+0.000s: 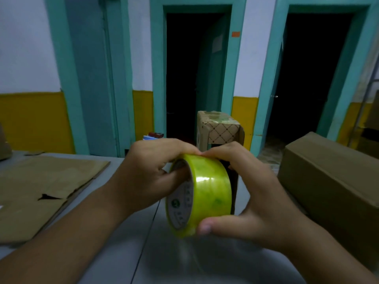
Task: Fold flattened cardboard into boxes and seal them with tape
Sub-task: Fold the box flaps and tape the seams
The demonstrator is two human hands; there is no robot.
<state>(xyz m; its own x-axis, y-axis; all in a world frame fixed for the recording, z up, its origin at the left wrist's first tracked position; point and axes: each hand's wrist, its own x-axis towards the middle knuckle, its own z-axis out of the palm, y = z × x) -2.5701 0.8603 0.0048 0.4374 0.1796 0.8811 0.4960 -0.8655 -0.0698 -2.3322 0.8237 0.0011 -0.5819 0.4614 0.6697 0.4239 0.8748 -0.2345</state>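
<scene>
From the head view, we hold a roll of yellow-green tape (213, 191) in the air above the grey tabletop (127, 232), pinned between both hands. Our left grip (147, 175) curls over the top of the roll, with a digit tucked into its core. Our right grip (252, 191) clamps the roll from the other side, thumb under the lower edge and fingers over the top, where the fingertips of both hands meet. Flattened cardboard (41, 187) lies on the tabletop to the left. A closed brown box (332, 181) stands to the right, well apart from the tape.
</scene>
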